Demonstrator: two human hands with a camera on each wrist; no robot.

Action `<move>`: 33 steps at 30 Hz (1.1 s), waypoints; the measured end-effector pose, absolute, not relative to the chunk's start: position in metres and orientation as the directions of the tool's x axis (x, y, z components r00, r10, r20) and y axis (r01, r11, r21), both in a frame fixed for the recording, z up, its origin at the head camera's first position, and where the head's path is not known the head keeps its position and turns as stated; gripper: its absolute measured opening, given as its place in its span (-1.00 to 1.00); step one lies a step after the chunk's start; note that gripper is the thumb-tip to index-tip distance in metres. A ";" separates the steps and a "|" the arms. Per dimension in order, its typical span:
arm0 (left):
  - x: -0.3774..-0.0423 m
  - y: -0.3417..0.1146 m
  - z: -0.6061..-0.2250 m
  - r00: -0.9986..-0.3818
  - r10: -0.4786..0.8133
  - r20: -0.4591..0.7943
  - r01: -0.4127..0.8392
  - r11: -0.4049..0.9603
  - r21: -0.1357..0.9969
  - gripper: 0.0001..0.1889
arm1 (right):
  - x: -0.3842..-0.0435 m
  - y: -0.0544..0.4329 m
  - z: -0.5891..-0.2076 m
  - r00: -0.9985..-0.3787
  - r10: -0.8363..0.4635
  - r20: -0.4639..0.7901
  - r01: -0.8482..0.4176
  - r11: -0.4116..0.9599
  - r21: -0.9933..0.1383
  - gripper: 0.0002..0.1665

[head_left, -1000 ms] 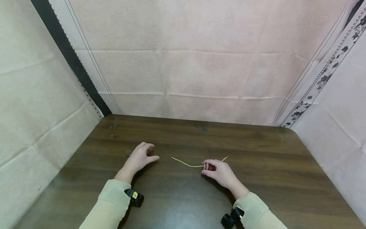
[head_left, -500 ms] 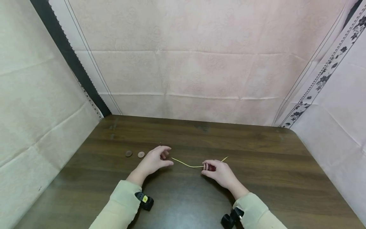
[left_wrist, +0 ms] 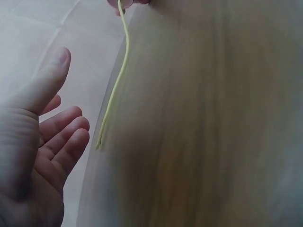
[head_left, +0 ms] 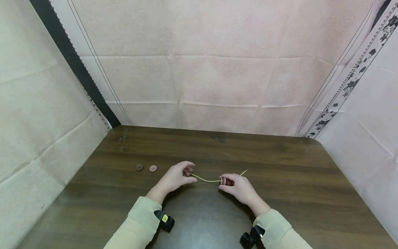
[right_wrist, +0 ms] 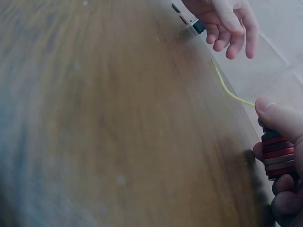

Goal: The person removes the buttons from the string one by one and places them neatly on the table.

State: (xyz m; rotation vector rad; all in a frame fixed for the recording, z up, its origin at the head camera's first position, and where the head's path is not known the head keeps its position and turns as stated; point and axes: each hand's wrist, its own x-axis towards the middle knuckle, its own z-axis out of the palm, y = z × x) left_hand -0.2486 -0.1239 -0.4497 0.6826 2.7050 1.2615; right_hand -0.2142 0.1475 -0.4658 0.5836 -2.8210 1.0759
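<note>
My right hand [head_left: 237, 186] grips a stack of several red, pink and dark buttons [right_wrist: 279, 156] threaded on a thin yellow cord [head_left: 205, 180]. One cord end sticks out left from the stack; a short end shows beyond the hand on the right. My left hand [head_left: 178, 176] is at the left end of the cord, thumb and fingers spread apart. In the left wrist view the free tip of the cord [left_wrist: 113, 94] hangs just beside the fingertips [left_wrist: 75, 142], with a gap between.
A dark brown button [head_left: 139, 167] and a pink button [head_left: 153, 168] lie on the wooden table [head_left: 264, 155] left of the left hand. Pale cloth [head_left: 202, 79] hangs behind the table and along both sides. Each wrist carries a small black camera [head_left: 168, 223].
My left hand has moved right, away from the two loose buttons, which it had covered at first, to the cord's left end. The right hand keeps its place.
</note>
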 end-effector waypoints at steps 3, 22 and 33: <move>-0.248 -0.120 -0.450 -0.893 0.435 0.115 0.362 0.544 0.757 -0.45 | -0.214 0.147 -0.466 -0.926 -0.324 0.195 -0.372 0.684 -0.628 -0.83; -0.241 -0.076 -0.448 -0.855 0.515 0.057 0.358 0.507 0.784 -0.51 | -0.215 0.147 -0.467 -0.924 -0.325 0.200 -0.374 0.663 -0.649 -0.85; -0.237 -0.056 -0.451 -0.835 0.547 0.061 0.383 0.498 0.778 -0.63 | -0.215 0.146 -0.463 -0.913 -0.334 0.235 -0.403 0.638 -0.656 -0.81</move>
